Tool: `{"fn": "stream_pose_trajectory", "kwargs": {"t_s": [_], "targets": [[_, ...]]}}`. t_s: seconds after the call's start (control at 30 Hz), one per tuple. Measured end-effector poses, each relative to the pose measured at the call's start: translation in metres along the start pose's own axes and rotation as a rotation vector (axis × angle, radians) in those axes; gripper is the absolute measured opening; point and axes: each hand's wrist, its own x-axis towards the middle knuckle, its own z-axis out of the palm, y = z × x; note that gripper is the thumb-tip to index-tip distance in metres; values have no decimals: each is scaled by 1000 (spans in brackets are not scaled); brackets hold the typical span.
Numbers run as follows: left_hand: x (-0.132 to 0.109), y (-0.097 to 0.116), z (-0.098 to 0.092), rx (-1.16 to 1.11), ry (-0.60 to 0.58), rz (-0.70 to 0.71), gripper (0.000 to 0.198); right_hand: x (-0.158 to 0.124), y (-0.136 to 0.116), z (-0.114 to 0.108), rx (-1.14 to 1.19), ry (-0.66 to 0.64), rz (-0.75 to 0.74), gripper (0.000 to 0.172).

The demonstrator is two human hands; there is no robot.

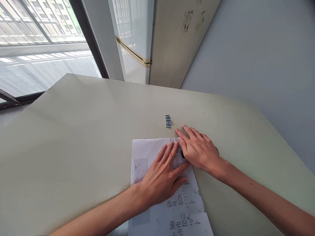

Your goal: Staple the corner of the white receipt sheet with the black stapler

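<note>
My left hand lies flat on a stack of printed paper, fingers stretched toward the sheets' far edge and thumb apart. My right hand rests palm down over the stack's far right corner, its fingers extended past the paper toward the table. Under that palm is a small black object, mostly covered; only bits show at either side, so its kind cannot be made out. Beyond the paper, close to my right fingertips, lie several short grey staple strips.
The pale table spreads around the paper on all sides. Past its far edge stands a fridge with a cream handle. A window is at the upper left, and a plain wall borders the right.
</note>
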Motion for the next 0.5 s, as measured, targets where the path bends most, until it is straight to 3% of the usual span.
{"fn": "stream_pose_trajectory", "kwargs": {"t_s": [0.13,0.33,0.5], "targets": [[0,-1,1,3,-1,11,50,0,4,-4,87,-10,29,56],[3,-4,-1,3,1,32,46,-9,26,-15,510,-44,81,54],[-1,-14,-9,13,1,59,48,-24,44,-4,721,61,12,50]]}}
